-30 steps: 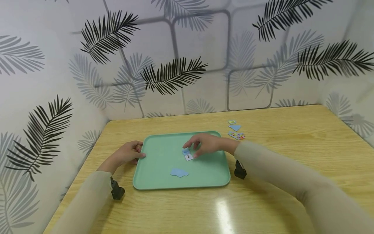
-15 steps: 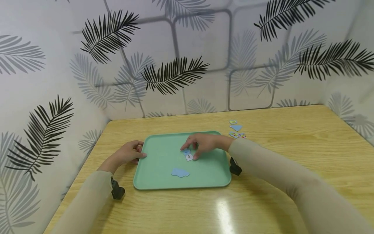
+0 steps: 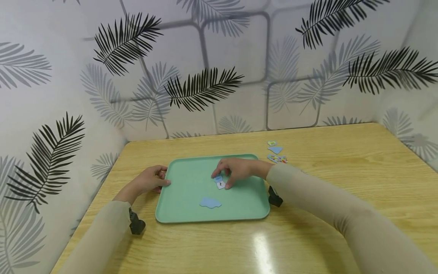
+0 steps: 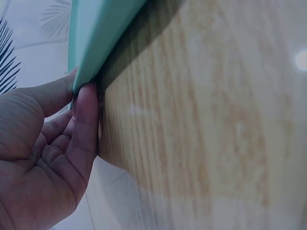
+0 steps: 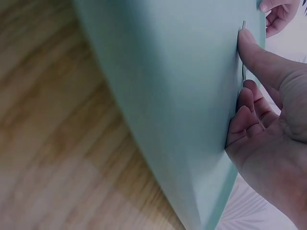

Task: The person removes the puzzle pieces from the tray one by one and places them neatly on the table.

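Observation:
My left hand (image 3: 153, 179) grips the left rim of the green tray (image 3: 184, 190). In the left wrist view the thumb lies over the tray rim (image 4: 103, 38) and the curled fingers are beneath it. My right hand (image 3: 236, 170) is low over the tray's middle. Its thumb and index finger pinch across two small flat pieces lying together, a blue puzzle-like piece (image 3: 218, 178) and a white square piece (image 3: 221, 185) with a dark mark. The right wrist view shows these edge-on, between thumb and fingers (image 5: 245, 100). A wavy blue piece (image 3: 210, 202) lies nearer the tray's front.
Beyond the tray's back right corner, on the wooden table (image 3: 328, 160), lie a small yellow-green piece (image 3: 272, 143), a blue triangular piece (image 3: 275, 150) and some multicoloured pieces (image 3: 278, 158). A leaf-patterned wall (image 3: 239, 95) stands along the table's back and left.
My right hand has shifted slightly left, bringing the index finger from above the blue piece to its left side. The left hand and tray have stayed put.

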Motion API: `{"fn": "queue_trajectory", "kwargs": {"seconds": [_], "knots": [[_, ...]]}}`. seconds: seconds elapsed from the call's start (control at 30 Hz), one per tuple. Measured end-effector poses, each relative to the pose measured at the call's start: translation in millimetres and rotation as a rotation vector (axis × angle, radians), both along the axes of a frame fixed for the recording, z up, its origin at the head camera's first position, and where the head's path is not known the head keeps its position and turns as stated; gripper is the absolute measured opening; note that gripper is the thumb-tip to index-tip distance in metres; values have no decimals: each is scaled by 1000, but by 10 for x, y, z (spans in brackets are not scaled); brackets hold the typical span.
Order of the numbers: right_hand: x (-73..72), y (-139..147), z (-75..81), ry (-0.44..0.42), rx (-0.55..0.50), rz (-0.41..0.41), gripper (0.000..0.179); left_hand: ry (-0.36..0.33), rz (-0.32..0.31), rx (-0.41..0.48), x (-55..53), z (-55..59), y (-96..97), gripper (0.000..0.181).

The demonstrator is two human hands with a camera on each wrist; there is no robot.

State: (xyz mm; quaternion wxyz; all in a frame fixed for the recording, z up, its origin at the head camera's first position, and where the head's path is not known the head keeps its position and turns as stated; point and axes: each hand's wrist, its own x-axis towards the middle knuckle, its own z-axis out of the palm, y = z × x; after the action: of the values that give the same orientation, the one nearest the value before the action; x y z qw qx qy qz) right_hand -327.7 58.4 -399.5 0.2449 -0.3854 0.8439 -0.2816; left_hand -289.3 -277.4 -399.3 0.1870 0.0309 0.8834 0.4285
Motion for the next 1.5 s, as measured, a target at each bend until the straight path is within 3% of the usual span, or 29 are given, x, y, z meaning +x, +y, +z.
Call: {"fn": "queue_trajectory", "kwargs": {"seconds": [0.77, 1.27, 1.5], "knots": [[143, 196, 66, -17, -80, -121, 53, 2, 7, -16, -7, -14, 2, 58], [398, 577, 99, 43, -187, -306, 54, 6, 5, -17, -8, -22, 6, 59], [512, 739, 122, 86, -225, -328, 56, 4, 0, -8, -7, -19, 3, 59]]}}
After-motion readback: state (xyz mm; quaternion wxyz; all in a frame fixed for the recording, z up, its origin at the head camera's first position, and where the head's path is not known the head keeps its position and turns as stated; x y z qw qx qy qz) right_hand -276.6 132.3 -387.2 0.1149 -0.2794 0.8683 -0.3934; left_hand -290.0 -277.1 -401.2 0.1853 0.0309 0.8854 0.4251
